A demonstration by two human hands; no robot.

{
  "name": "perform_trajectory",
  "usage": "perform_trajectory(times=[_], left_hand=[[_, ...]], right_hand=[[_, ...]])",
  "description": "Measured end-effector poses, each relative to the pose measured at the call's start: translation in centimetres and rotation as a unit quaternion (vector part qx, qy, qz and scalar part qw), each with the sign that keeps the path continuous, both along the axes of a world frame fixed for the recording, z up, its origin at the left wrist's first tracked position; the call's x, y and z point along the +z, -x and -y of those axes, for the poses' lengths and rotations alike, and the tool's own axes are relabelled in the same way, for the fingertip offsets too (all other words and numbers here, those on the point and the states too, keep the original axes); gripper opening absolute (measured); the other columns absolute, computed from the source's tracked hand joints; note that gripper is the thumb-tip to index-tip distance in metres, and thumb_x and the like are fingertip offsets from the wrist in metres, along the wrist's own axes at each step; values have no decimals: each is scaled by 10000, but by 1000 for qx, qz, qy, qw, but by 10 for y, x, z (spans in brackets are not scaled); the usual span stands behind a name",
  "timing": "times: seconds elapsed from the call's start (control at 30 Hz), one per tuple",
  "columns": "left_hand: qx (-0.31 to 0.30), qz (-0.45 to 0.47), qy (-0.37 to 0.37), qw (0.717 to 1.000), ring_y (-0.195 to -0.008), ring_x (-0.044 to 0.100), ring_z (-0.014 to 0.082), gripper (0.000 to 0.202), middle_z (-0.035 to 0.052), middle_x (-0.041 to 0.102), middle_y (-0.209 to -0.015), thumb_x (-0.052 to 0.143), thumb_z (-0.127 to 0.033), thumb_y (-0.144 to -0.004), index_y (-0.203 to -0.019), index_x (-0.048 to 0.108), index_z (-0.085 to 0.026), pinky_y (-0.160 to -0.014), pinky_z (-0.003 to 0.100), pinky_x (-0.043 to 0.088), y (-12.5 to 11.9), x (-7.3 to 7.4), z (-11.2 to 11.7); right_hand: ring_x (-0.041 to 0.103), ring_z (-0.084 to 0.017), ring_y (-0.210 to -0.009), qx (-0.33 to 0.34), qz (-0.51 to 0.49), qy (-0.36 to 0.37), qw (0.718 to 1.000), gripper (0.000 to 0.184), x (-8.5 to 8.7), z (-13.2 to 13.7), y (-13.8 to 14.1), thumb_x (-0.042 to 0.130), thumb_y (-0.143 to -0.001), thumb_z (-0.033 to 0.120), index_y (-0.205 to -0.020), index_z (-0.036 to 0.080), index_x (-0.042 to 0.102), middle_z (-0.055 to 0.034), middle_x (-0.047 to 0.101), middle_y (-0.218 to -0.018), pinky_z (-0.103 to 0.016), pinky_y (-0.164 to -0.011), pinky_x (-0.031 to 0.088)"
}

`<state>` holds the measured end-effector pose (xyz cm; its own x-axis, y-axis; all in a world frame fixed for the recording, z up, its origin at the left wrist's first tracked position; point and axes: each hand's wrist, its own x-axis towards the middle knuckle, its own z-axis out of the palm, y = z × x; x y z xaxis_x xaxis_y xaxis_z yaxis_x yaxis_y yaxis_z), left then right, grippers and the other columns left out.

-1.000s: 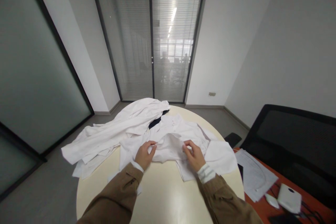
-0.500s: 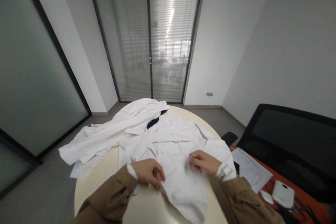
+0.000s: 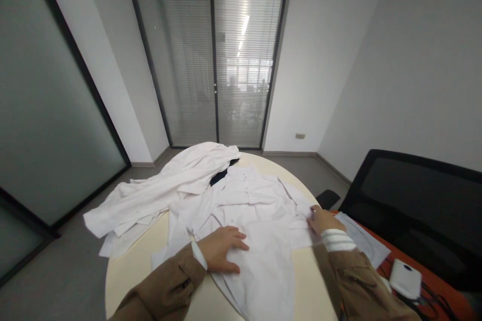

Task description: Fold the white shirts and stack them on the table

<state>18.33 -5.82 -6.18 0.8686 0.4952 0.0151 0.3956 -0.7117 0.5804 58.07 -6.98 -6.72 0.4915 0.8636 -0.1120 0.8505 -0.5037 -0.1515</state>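
A white button-up shirt (image 3: 259, 241) lies spread on the round cream table (image 3: 309, 281), its collar toward the far edge and its hem toward me. My left hand (image 3: 223, 250) rests on the lower body of the shirt with the fingers spread, holding nothing. Out at the table's right edge, my right hand (image 3: 326, 218) grips the end of the shirt's sleeve, its fingers bent around the fabric. The fingertips there are partly hidden.
More white garments (image 3: 161, 195) are heaped along the table's left side. Dark cloth (image 3: 218, 177) peeks out beside the pile. At right stand a black mesh chair (image 3: 414, 205) and an orange surface (image 3: 433, 281) with papers (image 3: 363, 241), a white device (image 3: 405, 279) and cables.
My right hand has moved right, from above the shirt to its sleeve, which now lies farther out. My left hand has opened and shifted slightly onto the shirt's middle.
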Motion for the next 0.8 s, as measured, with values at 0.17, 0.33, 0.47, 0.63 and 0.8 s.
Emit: perform_trajectory(times=[0.17,0.33,0.47,0.63,0.8], left_hand=[[20,-17,-16,1000,-1382,346,432,522,41,566,-1400,827,-467,-656,-1152,704,-363,-1117,701,140,1,-8,0],[20,-36,-17,999,-1421,255,467,573,39,488,-1474,803,-570,-649,-1183,686,-399,-1087,757,50,2,-8,4],[0,-23,-41,999,-1413,280,461,608,54,485,-1477,777,-625,-654,-1208,674,-396,-1097,742,10,-3,-9,10],[-22,-5,-30,999,-1400,323,439,688,84,443,-1508,765,-628,-668,-1282,626,-349,-1120,680,181,-8,-11,17],[46,48,-73,995,-1308,482,324,515,121,530,-1424,687,-414,-816,-1301,598,-264,-1109,517,355,-3,-5,12]], right_hand=[[655,-335,-1086,-33,-12,16,999,481,15,-10,-8,459,-834,98,-1256,250,635,-200,655,-1210,-432,-819,497],[675,-388,-976,-100,69,-106,987,398,64,-23,-8,353,-945,252,-1186,193,664,-258,672,-1070,-476,-738,504],[681,-314,-902,-36,113,-239,964,395,102,-36,14,355,-975,338,-1254,190,593,-204,677,-1083,-451,-769,511],[642,-235,-1030,191,37,-320,927,355,103,-55,59,421,-948,256,-1270,233,567,-98,639,-1251,-350,-891,499],[519,-239,-1264,417,-55,-198,885,393,52,-55,111,457,-936,250,-1310,197,565,-123,567,-1362,-414,-1070,409]])
